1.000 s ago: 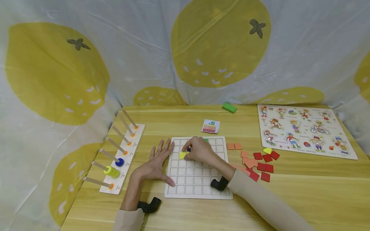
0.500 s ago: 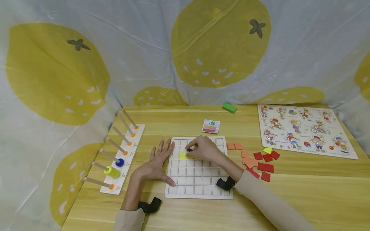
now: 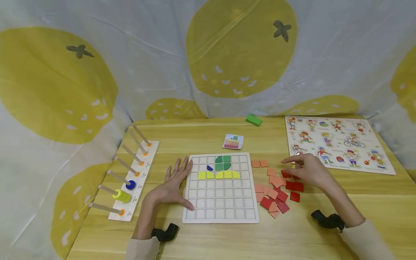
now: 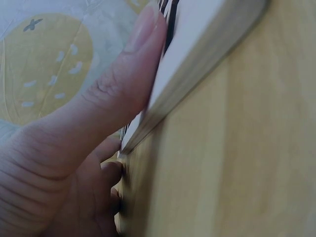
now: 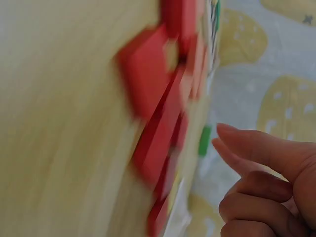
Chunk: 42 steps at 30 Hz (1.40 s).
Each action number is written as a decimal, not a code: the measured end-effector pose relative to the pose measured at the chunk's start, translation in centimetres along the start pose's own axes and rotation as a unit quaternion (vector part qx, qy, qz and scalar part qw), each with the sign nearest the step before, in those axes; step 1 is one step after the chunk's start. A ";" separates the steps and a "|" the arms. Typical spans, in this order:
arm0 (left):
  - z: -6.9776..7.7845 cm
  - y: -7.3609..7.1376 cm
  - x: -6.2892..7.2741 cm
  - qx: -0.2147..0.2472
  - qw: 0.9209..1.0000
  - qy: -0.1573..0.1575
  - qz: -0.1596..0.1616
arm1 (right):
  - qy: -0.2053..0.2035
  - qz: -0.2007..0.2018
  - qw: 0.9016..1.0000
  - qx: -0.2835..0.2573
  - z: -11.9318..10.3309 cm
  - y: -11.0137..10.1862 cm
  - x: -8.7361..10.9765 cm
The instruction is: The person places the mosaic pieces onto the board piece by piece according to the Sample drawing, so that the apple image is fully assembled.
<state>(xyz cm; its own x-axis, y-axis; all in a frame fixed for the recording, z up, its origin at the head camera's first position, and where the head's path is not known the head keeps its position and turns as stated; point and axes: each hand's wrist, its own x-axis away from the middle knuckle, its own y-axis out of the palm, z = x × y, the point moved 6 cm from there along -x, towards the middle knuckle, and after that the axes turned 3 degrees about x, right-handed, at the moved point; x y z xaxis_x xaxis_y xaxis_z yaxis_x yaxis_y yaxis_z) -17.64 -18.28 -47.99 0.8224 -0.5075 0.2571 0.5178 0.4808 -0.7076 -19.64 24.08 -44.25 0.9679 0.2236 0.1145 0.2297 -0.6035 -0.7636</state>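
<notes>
My left hand [image 3: 172,189] rests on the left edge of a white grid board [image 3: 221,202], fingers spread and fairly straight. In the left wrist view its thumb [image 4: 113,84] lies over the board's rim. On the board are green pieces [image 3: 222,162], a small blue piece [image 3: 209,168] and a row of yellow pieces [image 3: 227,174]. My right hand [image 3: 308,169] is over the red tiles [image 3: 294,186], holding nothing. In the right wrist view, its thumb and forefinger point forward with a gap between them, and the other fingers curl. A yellow piece [image 3: 293,166] shows partly behind this hand.
Orange tiles [image 3: 271,172] lie loose right of the board. A printed pattern card [image 3: 233,141] and a green block [image 3: 254,120] lie behind it. To the left stands a peg rack [image 3: 134,191] with rings; a picture puzzle board [image 3: 341,144] lies back right.
My right hand has left the grid board and moved right to the red tiles, uncovering the green, blue and yellow pieces. The left hand stays on the board's edge.
</notes>
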 end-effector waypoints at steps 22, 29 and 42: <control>0.0 0.0 0.1 -0.003 1.000 0.002 -0.002 | 0.048 0.026 0.997 0.056 5.0 -2.0 1.2; 0.0 -0.1 0.1 -0.001 1.000 0.003 -0.002 | 0.065 0.048 0.994 0.069 4.9 -2.3 1.2; 0.2 -0.2 0.1 -0.003 1.000 0.005 -0.002 | 0.061 0.027 0.995 0.069 5.0 -1.7 1.0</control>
<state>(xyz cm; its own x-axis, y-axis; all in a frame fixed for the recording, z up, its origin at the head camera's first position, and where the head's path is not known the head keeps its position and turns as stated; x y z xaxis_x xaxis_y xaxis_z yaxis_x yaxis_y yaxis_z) -17.56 -18.24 -47.68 0.8182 -0.5164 0.2528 0.5190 0.4741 -0.7112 -19.55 29.11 -46.02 0.9854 0.0941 0.1417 0.1699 -0.4995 -0.8495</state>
